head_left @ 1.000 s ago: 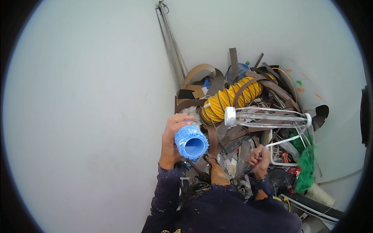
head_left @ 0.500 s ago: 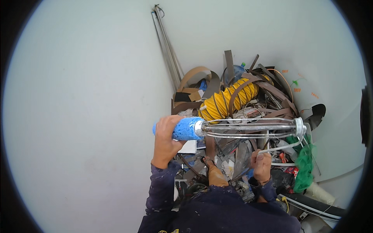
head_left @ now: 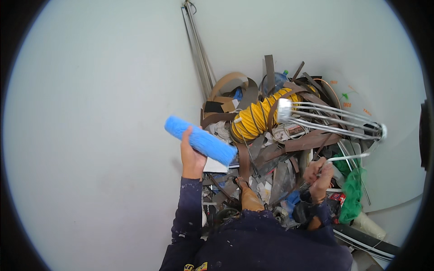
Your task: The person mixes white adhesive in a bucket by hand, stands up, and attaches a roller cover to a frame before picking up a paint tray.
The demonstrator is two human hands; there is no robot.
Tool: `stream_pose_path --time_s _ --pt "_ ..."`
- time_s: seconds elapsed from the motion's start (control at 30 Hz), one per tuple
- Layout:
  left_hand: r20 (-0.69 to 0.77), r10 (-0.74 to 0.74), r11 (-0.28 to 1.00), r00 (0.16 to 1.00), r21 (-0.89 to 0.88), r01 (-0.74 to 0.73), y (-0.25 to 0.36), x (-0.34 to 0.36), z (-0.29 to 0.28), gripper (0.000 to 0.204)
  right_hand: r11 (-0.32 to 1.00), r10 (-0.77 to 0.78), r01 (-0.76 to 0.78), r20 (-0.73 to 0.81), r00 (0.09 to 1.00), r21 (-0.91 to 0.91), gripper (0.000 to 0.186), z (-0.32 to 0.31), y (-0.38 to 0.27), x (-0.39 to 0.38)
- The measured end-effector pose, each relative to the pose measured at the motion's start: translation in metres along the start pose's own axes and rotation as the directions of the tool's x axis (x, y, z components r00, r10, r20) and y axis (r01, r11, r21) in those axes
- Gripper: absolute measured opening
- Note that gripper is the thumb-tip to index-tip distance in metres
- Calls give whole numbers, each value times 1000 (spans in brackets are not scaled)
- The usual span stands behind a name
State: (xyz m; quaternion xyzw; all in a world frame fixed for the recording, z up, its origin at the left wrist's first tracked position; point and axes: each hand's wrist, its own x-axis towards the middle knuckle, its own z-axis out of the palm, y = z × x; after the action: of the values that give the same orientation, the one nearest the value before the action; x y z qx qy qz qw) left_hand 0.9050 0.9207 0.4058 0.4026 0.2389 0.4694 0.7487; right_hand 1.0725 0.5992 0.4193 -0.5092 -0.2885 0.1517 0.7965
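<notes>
A fluffy blue paint roller cover (head_left: pixel 210 147) lies slantwise in my left hand (head_left: pixel 193 156), with the thumb across it and the fingers behind. To the right, my right hand (head_left: pixel 318 177) is closed around the lower end of a metal roller frame (head_left: pixel 337 118). The frame's wire cage points up and to the left, bare of any cover, with a round metal cap at its end. A gap separates the cover from the cage. The part of the frame inside my right fist is hidden.
A pale wall (head_left: pixel 99 135) rises close on my left. Ahead lies a heap of brown strips, a yellow ribbed duct (head_left: pixel 257 115) and a green net (head_left: pixel 353 194). Metal poles (head_left: pixel 199 49) lean in the corner. A large white curved sheet (head_left: pixel 389 153) stands at right.
The blue cover has come off the wire cage and tilted down to the right in my left hand. My right hand has moved right with the frame, whose cage has swung upward.
</notes>
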Motion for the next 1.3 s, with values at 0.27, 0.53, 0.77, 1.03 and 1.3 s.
stream_pose_path --time_s 0.27,0.53,0.77,1.03,1.3 --pt "274 -385 489 881 -749 447 -31 19 10 38 961 25 -13 41 999 -276 50 17 46 -52" --pt "-38 -291 756 956 -621 205 -12 -3 38 52 963 -35 61 99 994 -264 54 35 55 -62" --pt "-241 -104 785 965 -616 -69 15 -24 52 52 981 114 -100 80 990 -165 51 36 57 -59" --pt "-373 89 820 924 -498 -281 30 -36 64 57 943 327 -323 46 944 -76 50 50 44 -48" --pt "-318 -15 781 948 -595 -188 17 -35 62 56 972 200 -178 141 970 -151 50 37 47 -49"
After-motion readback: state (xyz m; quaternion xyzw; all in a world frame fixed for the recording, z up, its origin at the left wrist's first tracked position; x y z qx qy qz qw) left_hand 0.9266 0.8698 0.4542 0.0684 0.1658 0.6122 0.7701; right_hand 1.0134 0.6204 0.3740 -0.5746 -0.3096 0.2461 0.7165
